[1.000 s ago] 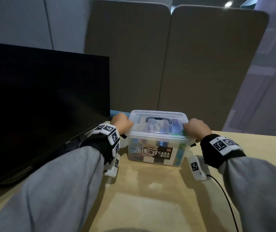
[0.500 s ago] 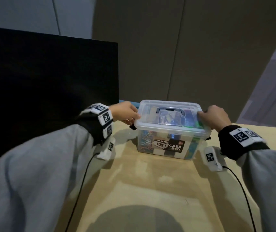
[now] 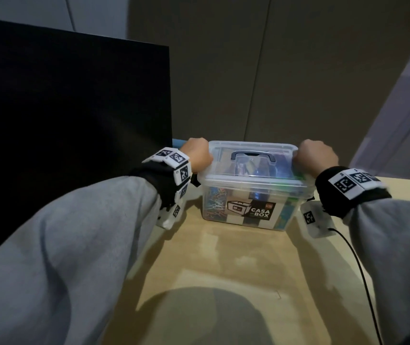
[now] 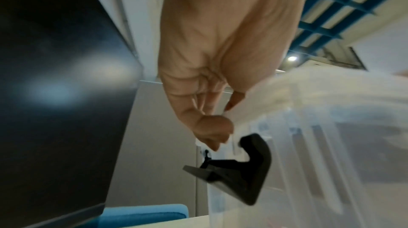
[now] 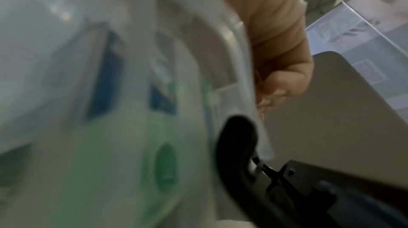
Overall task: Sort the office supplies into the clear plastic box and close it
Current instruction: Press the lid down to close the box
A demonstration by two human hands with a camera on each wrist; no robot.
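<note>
The clear plastic box (image 3: 248, 202) with a "CASA BOX" label stands on the desk, and coloured supplies show through its walls. Its clear lid (image 3: 251, 176) with a grey handle (image 3: 253, 155) sits on top. My left hand (image 3: 197, 155) grips the lid's left end with curled fingers, and my right hand (image 3: 315, 155) grips the right end the same way. In the left wrist view the thumb and fingers (image 4: 212, 135) pinch the lid's rim above a black latch (image 4: 238, 169) that sticks outward. In the right wrist view a black latch (image 5: 238, 144) hangs below my curled fingers (image 5: 282, 78).
A black monitor (image 3: 69, 125) stands close on the left. Beige partition panels (image 3: 273, 70) rise right behind the box. A blue object (image 3: 177, 143) peeks out behind my left hand. A black cable (image 3: 358, 257) trails over the wooden desk (image 3: 236, 257) on the right.
The head view has tipped down and come closer. Both hands stay on the lid's ends. The left fingers, looser half a second ago, are now curled tight on the rim.
</note>
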